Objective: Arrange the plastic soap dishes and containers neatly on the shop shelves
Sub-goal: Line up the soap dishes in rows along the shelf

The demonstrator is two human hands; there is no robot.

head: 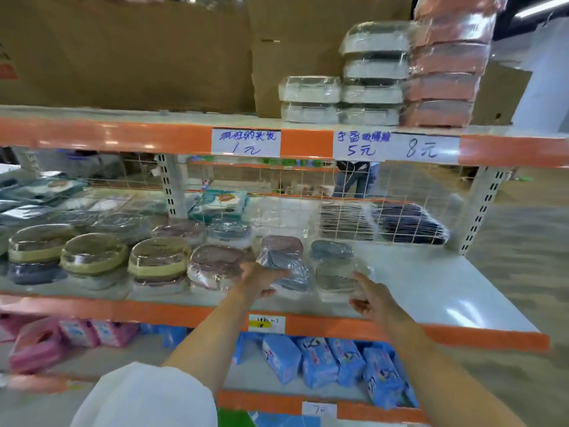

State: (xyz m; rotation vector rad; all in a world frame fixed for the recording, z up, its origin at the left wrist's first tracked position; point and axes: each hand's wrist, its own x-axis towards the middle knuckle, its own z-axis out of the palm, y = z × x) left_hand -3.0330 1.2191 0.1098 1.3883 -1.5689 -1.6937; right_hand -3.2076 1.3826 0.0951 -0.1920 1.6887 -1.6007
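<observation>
Two hands reach the middle shelf (pixel 431 282) near its front edge: left hand (pixel 258 280) touches a wrapped grey soap dish (pixel 286 266), fingers straight; right hand (pixel 369 295), forefinger extended, others curled, touches a clear dish (pixel 335 278), apparently aligning both.

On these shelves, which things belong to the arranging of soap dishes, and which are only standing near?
Belong to the job:
- wrapped grey dish, touched by the left hand
- clear wrapped dish, by the right hand
- olive-rimmed dishes
- pink dish
- white containers on the top shelf

Only near:
- blue packets
- pink packets
- price labels
- cardboard
</observation>
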